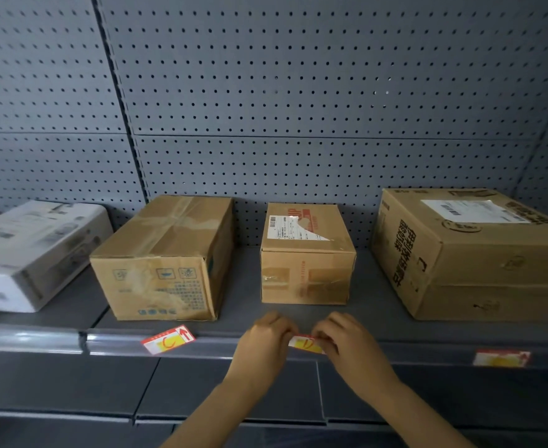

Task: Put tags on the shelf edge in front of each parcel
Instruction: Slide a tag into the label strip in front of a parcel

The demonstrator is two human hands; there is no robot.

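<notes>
Both hands, left (266, 337) and right (347, 339), are pinched on one tag (305, 343); it should be seated level in the shelf edge (411, 347), at 6 o'clock of the small parcel (306, 270).

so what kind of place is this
Probably a parcel pickup or storage room: taped parcels with shipping labels sit on a grey shelf backed by pegboard, with tags on its edge.

Back wall: I see grey pegboard panels (298, 76), rows of small holes.
Panel seam: dark vertical upright (120, 101), left of centre.
Below: I note grey lower shelf (221, 386).
</notes>
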